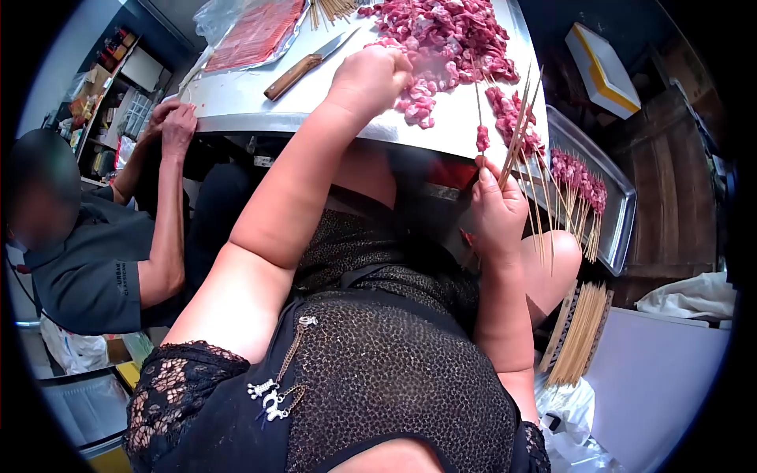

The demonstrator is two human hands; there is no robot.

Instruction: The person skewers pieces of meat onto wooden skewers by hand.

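Observation:
My left hand (369,77) is closed at the near-left side of a pile of raw red meat pieces (453,39) on the white tabletop. Its fingertips are partly hidden, so what they hold cannot be made out. At the table's right edge, my right hand (500,206) grips several thin bamboo skewers (516,146). One of them stands upright with a small meat piece (482,139) threaded on it, just above my thumb. Beside that hand, threaded meat skewers (505,114) lie with their meat on the table's corner and their sticks overhanging the edge.
A wooden-handled knife (303,69) lies left of the pile, near wrapped pink meat (256,35). A metal tray (623,236) at right carries finished meat skewers (579,181). Bare skewers (579,335) fill a holder below. Another person (87,244) sits at left, hands on the table edge.

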